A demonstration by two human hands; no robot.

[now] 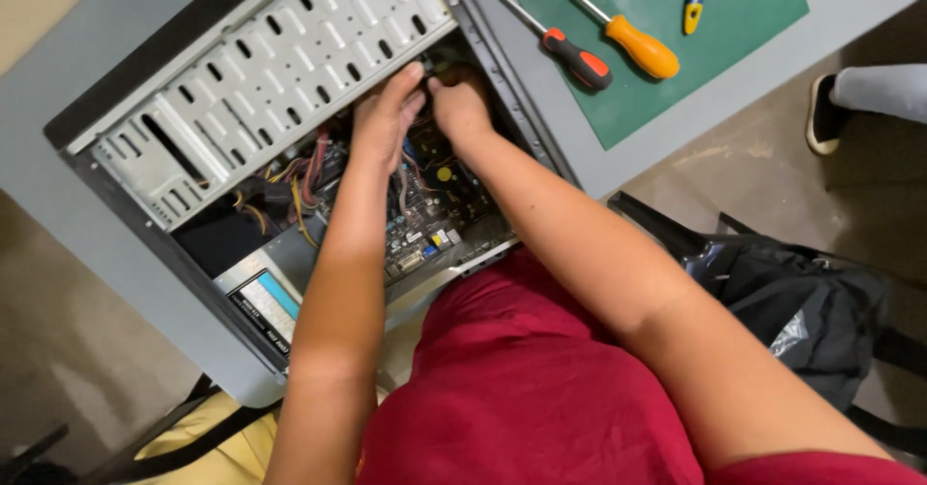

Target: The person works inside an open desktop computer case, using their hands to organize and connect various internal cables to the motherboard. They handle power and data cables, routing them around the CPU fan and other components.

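Fingers (410, 84) of both hands inside open PC case (280, 60), grip unclear, motherboard (435, 215) just below.

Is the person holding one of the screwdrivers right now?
No. Both screwdrivers, red-handled and orange-handled, lie on the green mat, while both hands reach inside the computer case.
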